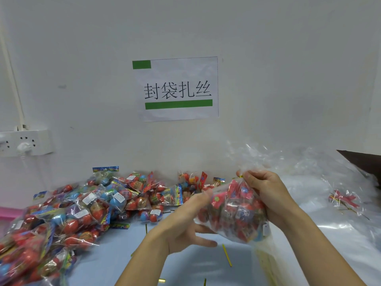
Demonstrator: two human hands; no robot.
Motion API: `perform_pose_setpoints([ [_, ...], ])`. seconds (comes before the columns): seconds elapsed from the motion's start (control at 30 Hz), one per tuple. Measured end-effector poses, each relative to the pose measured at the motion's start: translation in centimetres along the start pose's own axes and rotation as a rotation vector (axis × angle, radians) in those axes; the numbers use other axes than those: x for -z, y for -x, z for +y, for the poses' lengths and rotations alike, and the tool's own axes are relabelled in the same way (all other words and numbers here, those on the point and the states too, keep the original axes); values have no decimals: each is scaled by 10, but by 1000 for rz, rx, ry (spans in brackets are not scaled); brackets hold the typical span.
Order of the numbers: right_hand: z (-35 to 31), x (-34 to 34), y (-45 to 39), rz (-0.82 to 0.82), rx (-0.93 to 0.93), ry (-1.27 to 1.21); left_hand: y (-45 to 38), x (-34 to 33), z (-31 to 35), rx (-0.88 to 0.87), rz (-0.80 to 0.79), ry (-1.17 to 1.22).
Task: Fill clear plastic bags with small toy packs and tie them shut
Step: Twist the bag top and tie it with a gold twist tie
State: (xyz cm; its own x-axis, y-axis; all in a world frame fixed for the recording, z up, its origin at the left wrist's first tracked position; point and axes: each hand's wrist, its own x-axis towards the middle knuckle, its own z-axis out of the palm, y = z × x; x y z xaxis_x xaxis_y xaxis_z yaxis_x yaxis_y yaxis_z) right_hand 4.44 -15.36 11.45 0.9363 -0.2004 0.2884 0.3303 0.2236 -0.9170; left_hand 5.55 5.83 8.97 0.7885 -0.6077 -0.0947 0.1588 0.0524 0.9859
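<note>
Head view — a filled clear bag [237, 211] is held above the table [206, 265], long axis tilted, neck pointing up and slightly left. Right hand [266, 190] pinches the gathered neck at a gold twist tie [239, 176]. Left hand [185, 228] supports the bag's lower left side, fingers spread and relaxed. Loose toy packs [92, 203] are heaped at left.
</note>
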Motion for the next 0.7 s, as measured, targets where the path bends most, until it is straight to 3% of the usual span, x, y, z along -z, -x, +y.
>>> perform_pose_setpoints([
  [0.07, -1, 2, 0, -1, 6, -14, -5, -2, -7, -100, -8, 45],
  [0.3, -1, 0, -3, 55, 83, 145, -15, -4, -9, -421, 286, 14],
  [0.53, -5, 11, 5, -465, -34, 190, -17, -4, -3, -586, 405, -38],
  [0.7, -5, 16, 7, -510, 43, 338, -17, -6, -3, -631, 445, -56],
])
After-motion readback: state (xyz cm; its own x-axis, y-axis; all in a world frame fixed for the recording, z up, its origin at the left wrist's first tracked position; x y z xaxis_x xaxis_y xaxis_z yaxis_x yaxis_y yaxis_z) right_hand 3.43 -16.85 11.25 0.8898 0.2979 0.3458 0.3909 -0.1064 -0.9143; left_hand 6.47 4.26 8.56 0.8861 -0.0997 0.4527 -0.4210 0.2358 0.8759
